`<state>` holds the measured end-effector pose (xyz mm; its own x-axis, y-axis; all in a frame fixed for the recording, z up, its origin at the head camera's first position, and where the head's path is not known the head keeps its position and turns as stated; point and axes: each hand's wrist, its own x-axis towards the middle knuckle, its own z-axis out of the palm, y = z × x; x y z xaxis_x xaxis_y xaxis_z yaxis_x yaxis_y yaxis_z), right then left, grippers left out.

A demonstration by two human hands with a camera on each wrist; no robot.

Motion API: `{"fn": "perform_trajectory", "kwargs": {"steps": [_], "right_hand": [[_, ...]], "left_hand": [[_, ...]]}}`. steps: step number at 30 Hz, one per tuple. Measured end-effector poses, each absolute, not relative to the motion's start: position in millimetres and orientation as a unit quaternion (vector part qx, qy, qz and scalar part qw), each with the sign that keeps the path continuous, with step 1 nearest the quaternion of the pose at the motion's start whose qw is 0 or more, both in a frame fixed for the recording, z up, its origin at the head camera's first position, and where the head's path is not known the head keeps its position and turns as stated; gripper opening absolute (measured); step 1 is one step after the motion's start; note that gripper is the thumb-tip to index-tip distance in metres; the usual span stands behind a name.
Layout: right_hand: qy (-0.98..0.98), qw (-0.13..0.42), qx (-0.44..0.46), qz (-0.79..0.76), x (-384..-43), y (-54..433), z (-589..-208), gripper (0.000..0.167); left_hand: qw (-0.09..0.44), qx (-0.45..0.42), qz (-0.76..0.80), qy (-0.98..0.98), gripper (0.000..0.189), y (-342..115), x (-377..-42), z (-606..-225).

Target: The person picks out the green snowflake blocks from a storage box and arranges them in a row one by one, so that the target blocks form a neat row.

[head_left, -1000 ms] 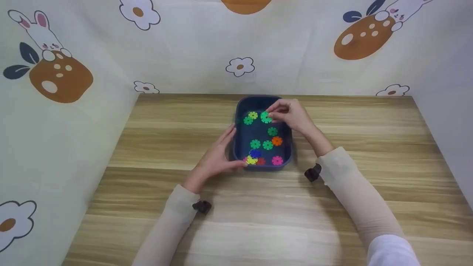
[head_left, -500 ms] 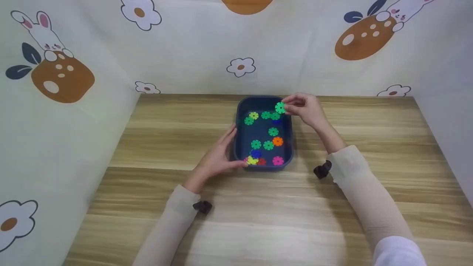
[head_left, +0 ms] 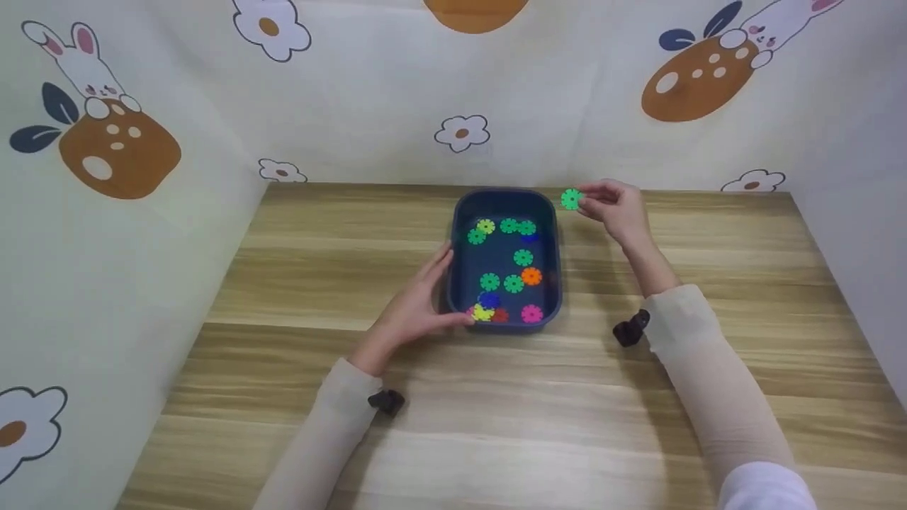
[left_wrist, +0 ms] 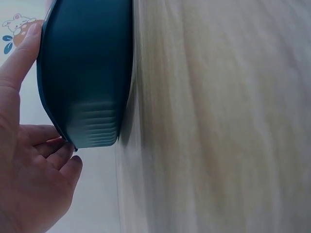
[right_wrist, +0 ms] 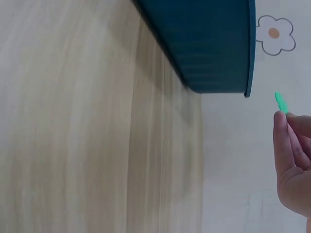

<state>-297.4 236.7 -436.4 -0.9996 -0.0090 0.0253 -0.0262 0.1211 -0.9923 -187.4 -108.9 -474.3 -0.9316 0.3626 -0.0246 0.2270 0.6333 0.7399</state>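
In the head view, a dark blue plastic bin [head_left: 558, 265] stands on the table with several notched snowflake discs on its floor. My left hand [head_left: 411, 301] grips its near left corner, thumb on the near rim and fingers along the left side. Beyond the bin's far right corner, my right hand [head_left: 620, 211] pinches a green snowflake disc [head_left: 571, 199] between thumb and fingertips. The right wrist view shows that green disc [right_wrist: 281, 102] edge-on, raised above the tabletop. Inside the bin lie more green discs [head_left: 523, 257], an orange disc [head_left: 531, 276] and a pink disc [head_left: 532, 313].
The wood-grain table [head_left: 538, 425] reaches around the bin on all sides. A pale cloth with rabbits and flowers [head_left: 462, 133] hangs behind and along the sides. Small black cameras [head_left: 387, 402] sit at both wrists.
My right hand has carried the green disc from over the bin, rightward past its far right corner. Green discs it covered in the bin now show. My left hand stays at the bin.
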Motion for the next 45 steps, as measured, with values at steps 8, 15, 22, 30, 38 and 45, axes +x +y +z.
{"fn": "perform_trajectory", "kwargs": {"steps": [8, 15, 22, 30, 38, 45], "right_hand": [[-0.770, -0.006, -0.039, 0.637, -298.0, 256.8, -453.9, 0.036], [-0.840, -0.015, -0.071, 0.538, -298.3, 268.4, -461.9, 0.033], [-0.822, -0.078, -0.090, 0.557, -299.6, 272.3, -468.5, 0.036], [-0.795, -0.112, -0.088, 0.590, -301.0, 271.8, -473.8, 0.038], [-0.835, -0.114, -0.083, 0.531, -300.3, 273.4, -474.5, 0.035], [-0.833, -0.110, -0.088, 0.535, -298.2, 276.7, -468.7, 0.037]], "left_hand": [[0.092, 0.158, 0.380, 0.907, 0.117, -109.4, -183.7, -475.1], [0.078, 0.174, 0.373, 0.908, 0.117, -110.4, -184.6, -473.9], [0.079, 0.172, 0.369, 0.910, 0.116, -110.6, -185.5, -474.3], [0.078, 0.169, 0.374, 0.908, 0.117, -109.7, -187.8, -473.5], [0.084, 0.155, 0.388, 0.905, 0.113, -109.2, -185.1, -473.2], [0.079, 0.167, 0.370, 0.910, 0.115, -108.3, -188.0, -473.6]]}}
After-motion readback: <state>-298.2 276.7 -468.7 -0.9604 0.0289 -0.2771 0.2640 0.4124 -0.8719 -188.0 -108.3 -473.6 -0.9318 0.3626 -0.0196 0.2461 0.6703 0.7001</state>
